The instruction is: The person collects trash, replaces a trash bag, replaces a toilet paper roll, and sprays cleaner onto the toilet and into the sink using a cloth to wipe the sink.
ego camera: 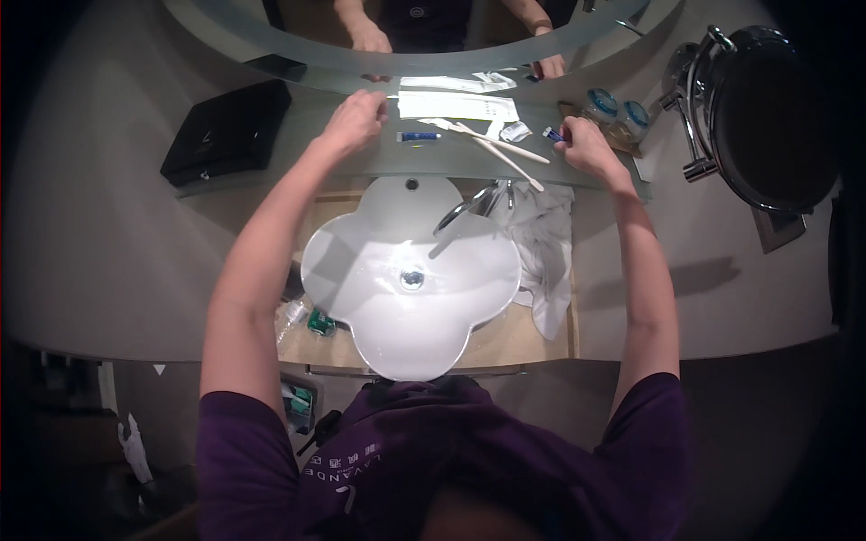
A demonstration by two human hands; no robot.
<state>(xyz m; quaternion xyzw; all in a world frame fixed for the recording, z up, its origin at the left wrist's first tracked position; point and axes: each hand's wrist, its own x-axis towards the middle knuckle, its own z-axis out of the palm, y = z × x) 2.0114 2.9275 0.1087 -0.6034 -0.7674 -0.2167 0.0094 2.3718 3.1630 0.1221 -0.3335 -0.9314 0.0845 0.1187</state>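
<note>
My right hand (587,150) pinches a small blue toothpaste tube (553,134) above the right part of a frosted glass shelf (338,159). My left hand (357,118) is at the shelf's back edge with curled fingers, beside a flat white paper wrapper (453,107). Whether its fingertips grip anything is hidden. A second blue tube (418,136) lies in front of the wrapper. Two white toothbrushes (507,147) (504,162) lie crossed to the right of it. A crumpled small packet (515,131) rests behind them.
Below the shelf is a white clover-shaped basin (406,324) with a chrome faucet (467,208). A white towel (548,250) lies right of it, a green can (321,322) left. A black box (230,132), lidded glasses (602,105) and a swing-arm mirror (775,122) flank the shelf.
</note>
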